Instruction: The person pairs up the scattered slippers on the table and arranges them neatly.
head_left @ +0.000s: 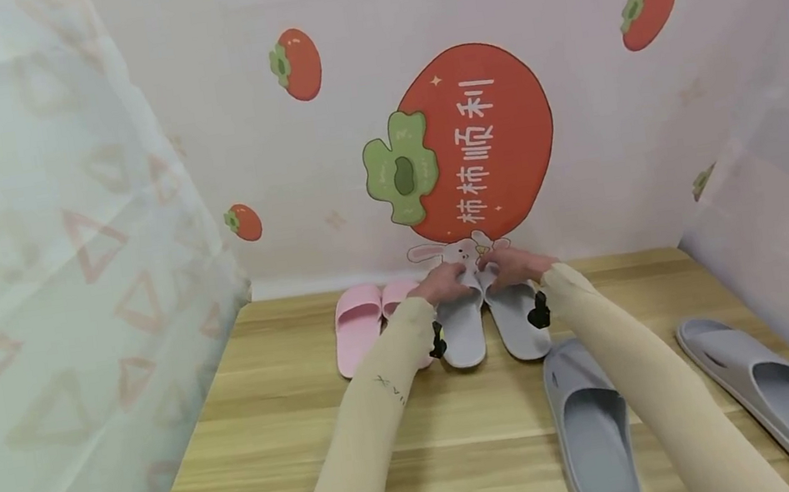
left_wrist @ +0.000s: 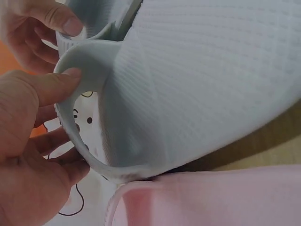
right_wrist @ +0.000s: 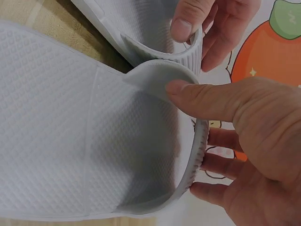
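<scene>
Two small grey slippers stand side by side against the back wall, toe ends away from me. My left hand (head_left: 448, 282) pinches the strap of the left grey slipper (head_left: 463, 337), thumb inside and fingers outside, as the left wrist view shows. On the right grey slipper (head_left: 519, 325), my right hand (head_left: 514, 266) grips the strap the same way; its thumb (right_wrist: 181, 89) lies over the strap's edge. The straps touch or nearly touch each other. Close beside the left one sits a pair of pink slippers (head_left: 359, 343), partly hidden by my left forearm.
Nearer to me on the wooden surface (head_left: 289, 462) lie two larger grey slippers, one (head_left: 597, 444) partly behind my right forearm and one (head_left: 779, 394) by the right wall. Cloth with persimmon prints (head_left: 499, 130) covers the back; patterned cloth (head_left: 49, 269) hangs on the left.
</scene>
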A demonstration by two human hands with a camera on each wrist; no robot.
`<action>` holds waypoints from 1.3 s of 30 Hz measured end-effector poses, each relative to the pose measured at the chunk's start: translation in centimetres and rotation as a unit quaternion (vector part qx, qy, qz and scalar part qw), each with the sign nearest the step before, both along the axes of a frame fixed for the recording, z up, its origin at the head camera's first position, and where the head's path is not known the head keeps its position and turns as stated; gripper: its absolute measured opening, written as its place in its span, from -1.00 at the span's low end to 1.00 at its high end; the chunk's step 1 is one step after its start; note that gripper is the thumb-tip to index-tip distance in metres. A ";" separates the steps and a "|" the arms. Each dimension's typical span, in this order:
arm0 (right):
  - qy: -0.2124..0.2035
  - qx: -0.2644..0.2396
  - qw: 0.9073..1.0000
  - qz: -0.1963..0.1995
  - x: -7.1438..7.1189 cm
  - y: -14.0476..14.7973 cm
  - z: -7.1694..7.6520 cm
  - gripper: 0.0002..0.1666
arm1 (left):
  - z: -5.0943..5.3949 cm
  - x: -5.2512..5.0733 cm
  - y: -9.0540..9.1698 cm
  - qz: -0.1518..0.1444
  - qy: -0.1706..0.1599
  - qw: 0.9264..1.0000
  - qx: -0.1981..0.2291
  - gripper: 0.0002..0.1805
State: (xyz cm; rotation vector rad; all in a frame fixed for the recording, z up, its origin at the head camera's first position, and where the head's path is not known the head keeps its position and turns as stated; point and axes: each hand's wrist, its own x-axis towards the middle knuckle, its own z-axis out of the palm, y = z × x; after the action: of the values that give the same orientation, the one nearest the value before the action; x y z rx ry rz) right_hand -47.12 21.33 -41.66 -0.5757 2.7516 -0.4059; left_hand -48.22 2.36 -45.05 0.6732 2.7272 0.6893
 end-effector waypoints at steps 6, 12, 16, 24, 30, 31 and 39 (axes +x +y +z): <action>0.005 -0.025 1.000 0.010 -0.4 -0.2 -1.3 -0.40 | -0.2 0.2 0.0 0.018 0.009 0.999 -0.031 -0.38; -0.017 -0.031 0.999 -0.006 -0.2 -0.5 -1.5 -0.41 | -0.4 0.6 0.1 0.033 0.020 0.999 -0.039 -0.38; -0.032 -0.040 0.999 -0.015 0.0 -0.6 -1.5 -0.40 | -0.4 0.9 0.1 0.035 0.019 0.999 -0.037 -0.37; -0.043 -0.055 0.998 -0.006 0.1 -0.8 -1.6 -0.38 | -0.2 1.5 -0.2 0.022 0.015 0.999 -0.048 -0.42; -0.052 -0.028 0.998 -0.018 0.2 -0.6 -1.3 -0.35 | 0.0 1.8 -0.2 0.010 0.021 0.999 -0.033 -0.43; -0.057 -0.025 0.998 -0.022 0.2 -0.6 -1.2 -0.34 | 0.0 1.8 -0.1 0.010 0.022 0.999 -0.030 -0.43; -0.059 -0.042 0.997 -0.021 1.3 0.1 0.0 -0.28 | -0.1 2.8 -0.1 0.011 0.041 0.999 0.015 -0.41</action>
State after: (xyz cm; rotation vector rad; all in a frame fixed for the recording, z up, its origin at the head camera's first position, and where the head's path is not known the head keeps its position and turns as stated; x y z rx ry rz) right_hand -45.87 21.39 -41.67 -0.4982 2.6467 -0.5511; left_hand -45.47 2.31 -45.12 0.6926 2.8085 0.7246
